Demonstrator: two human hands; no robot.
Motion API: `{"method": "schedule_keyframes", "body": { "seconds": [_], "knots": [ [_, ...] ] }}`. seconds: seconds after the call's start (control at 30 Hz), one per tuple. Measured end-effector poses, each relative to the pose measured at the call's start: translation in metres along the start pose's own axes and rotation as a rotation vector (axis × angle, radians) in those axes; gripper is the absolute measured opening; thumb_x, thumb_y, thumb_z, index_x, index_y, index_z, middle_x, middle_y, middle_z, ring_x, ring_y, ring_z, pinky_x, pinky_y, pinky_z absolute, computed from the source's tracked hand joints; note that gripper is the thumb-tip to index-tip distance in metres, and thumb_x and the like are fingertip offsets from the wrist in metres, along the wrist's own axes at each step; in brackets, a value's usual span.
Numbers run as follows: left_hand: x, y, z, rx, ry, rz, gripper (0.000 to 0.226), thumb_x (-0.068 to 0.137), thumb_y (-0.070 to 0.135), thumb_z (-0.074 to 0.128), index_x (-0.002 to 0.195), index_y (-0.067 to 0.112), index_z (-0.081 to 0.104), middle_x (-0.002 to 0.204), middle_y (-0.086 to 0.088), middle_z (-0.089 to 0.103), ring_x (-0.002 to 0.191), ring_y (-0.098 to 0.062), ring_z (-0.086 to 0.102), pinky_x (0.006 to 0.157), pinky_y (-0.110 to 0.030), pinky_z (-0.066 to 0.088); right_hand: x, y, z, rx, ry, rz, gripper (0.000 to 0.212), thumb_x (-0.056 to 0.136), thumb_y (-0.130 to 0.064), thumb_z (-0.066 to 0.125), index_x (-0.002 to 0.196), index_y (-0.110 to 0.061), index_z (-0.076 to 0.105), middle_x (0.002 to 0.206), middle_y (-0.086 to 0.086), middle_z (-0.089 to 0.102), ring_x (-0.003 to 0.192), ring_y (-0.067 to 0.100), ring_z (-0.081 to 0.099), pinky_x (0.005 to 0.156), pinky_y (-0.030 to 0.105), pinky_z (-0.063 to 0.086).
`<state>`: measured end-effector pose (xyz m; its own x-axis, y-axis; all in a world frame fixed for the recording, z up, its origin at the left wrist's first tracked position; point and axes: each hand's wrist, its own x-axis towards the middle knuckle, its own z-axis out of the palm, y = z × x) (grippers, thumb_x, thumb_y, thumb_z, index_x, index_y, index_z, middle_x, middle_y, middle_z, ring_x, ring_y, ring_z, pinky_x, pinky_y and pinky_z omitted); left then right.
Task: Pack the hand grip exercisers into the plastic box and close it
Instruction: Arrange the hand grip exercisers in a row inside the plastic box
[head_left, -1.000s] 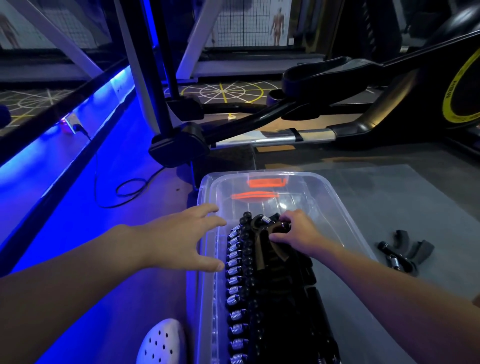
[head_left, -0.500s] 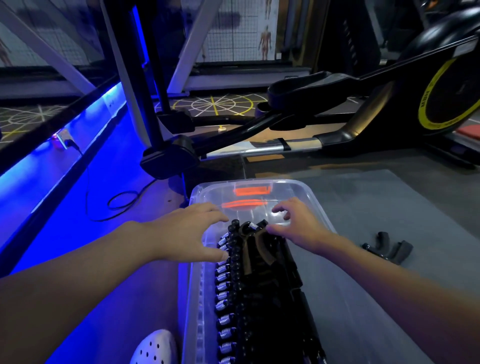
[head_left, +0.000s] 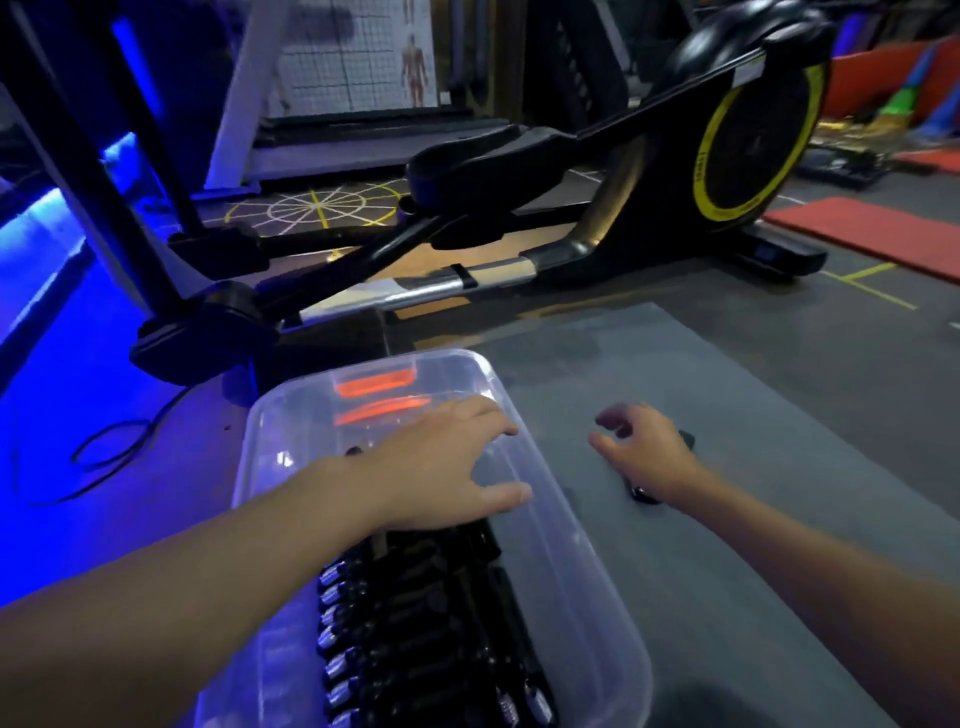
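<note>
A clear plastic box (head_left: 587, 551) stands on the grey mat, holding a row of several black hand grip exercisers (head_left: 415, 623) with metal springs along their left side. My left hand (head_left: 441, 467) hovers over the far end of that row with fingers spread, holding nothing. My right hand (head_left: 644, 457) is out over the mat to the right of the box, fingers loosely spread above a loose black exerciser (head_left: 644, 496). Only the exerciser's ends show under the hand; whether the hand touches it is unclear.
An elliptical trainer (head_left: 571, 218) with a yellow-ringed flywheel stands just beyond the box. The grey mat (head_left: 779, 415) extends right. A black cable (head_left: 104, 441) lies on the blue-lit floor at the left. Red mats (head_left: 872, 234) lie far right.
My right hand left the row in the box and moved right, out over the loose exerciser on the mat. My left hand shifted right, over the row's far end. The view swung right.
</note>
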<state>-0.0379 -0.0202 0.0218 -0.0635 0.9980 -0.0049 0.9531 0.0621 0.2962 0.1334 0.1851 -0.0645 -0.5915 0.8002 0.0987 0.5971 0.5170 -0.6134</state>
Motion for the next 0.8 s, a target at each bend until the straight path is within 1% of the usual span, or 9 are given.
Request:
{"method": "schedule_keyframes", "body": {
  "seconds": [0.1,0.2,0.23,0.3,0.37,0.47,0.53,0.63,0.8],
  "knots": [
    [0.012,0.012,0.016,-0.007,-0.044,-0.015,0.070,0.082,0.067,0.054,0.141,0.033,0.038,0.154,0.007,0.025,0.142,-0.010,0.022,0.116,-0.037,0.026,-0.007,0.050,0.006,-0.022,-0.032,0.113,0.016,0.080,-0.020,0.073,0.090,-0.009,0.068,0.084,0.004,0.062,0.077,0.019,0.055,0.063,0.023,0.032],
    [0.016,0.016,0.026,0.000,-0.062,-0.003,0.071,0.082,0.067,0.055,0.143,0.034,0.036,0.156,0.009,0.017,0.144,-0.009,0.017,0.115,-0.029,0.021,-0.011,0.092,0.013,-0.061,-0.077,0.192,0.016,0.076,-0.021,0.073,0.079,-0.009,0.064,0.077,0.009,0.061,0.071,0.024,0.054,0.053,0.027,0.032],
    [0.017,0.015,0.028,-0.004,-0.062,-0.002,0.072,0.081,0.069,0.055,0.142,0.036,0.036,0.156,0.010,0.016,0.143,-0.008,0.017,0.115,-0.028,0.021,-0.010,0.103,0.015,-0.069,-0.095,0.211,0.019,0.076,-0.020,0.074,0.080,-0.006,0.064,0.078,0.011,0.062,0.073,0.026,0.054,0.055,0.029,0.037],
    [0.019,0.013,0.029,0.007,-0.042,0.005,0.074,0.077,0.075,0.052,0.140,0.038,0.038,0.152,0.013,0.020,0.141,-0.006,0.017,0.115,-0.032,0.025,-0.007,0.119,0.017,-0.079,-0.129,0.256,0.029,0.074,-0.021,0.077,0.092,-0.003,0.064,0.090,0.014,0.064,0.083,0.030,0.058,0.070,0.037,0.045],
    [0.021,0.011,0.028,0.034,-0.026,0.014,0.076,0.073,0.080,0.047,0.137,0.041,0.040,0.147,0.016,0.023,0.138,-0.006,0.024,0.111,-0.035,0.031,-0.002,0.129,0.021,-0.084,-0.142,0.273,0.039,0.072,-0.024,0.079,0.101,-0.005,0.062,0.099,0.013,0.062,0.093,0.030,0.057,0.080,0.038,0.046],
    [0.022,0.010,0.028,0.031,-0.056,-0.011,0.078,0.069,0.084,0.046,0.137,0.045,0.036,0.144,0.022,0.019,0.131,-0.009,0.036,0.104,-0.032,0.036,0.006,0.135,0.031,-0.088,-0.162,0.270,0.052,0.069,-0.030,0.082,0.110,-0.010,0.057,0.108,0.009,0.063,0.099,0.029,0.059,0.084,0.036,0.046],
    [0.022,0.009,0.028,0.029,-0.064,-0.007,0.079,0.069,0.085,0.046,0.137,0.046,0.035,0.144,0.023,0.018,0.131,-0.008,0.037,0.105,-0.032,0.036,0.008,0.137,0.037,-0.067,-0.183,0.290,0.068,0.064,-0.039,0.082,0.122,-0.019,0.053,0.116,0.004,0.063,0.108,0.028,0.058,0.092,0.038,0.047],
    [0.024,0.007,0.027,0.012,-0.068,0.005,0.078,0.069,0.085,0.046,0.136,0.047,0.035,0.143,0.024,0.018,0.131,-0.006,0.034,0.106,-0.032,0.036,0.012,0.143,0.043,-0.069,-0.189,0.352,0.085,0.046,-0.060,0.069,0.125,-0.038,0.047,0.115,-0.004,0.063,0.112,0.029,0.055,0.093,0.044,0.049],
    [0.026,0.006,0.026,0.011,-0.066,0.025,0.077,0.069,0.084,0.049,0.136,0.046,0.037,0.140,0.024,0.019,0.130,-0.001,0.031,0.103,-0.028,0.036,0.018,0.147,0.046,-0.073,-0.153,0.365,0.079,0.045,-0.052,0.075,0.118,-0.037,0.048,0.107,-0.002,0.064,0.109,0.030,0.055,0.090,0.044,0.050]
  ]
}}
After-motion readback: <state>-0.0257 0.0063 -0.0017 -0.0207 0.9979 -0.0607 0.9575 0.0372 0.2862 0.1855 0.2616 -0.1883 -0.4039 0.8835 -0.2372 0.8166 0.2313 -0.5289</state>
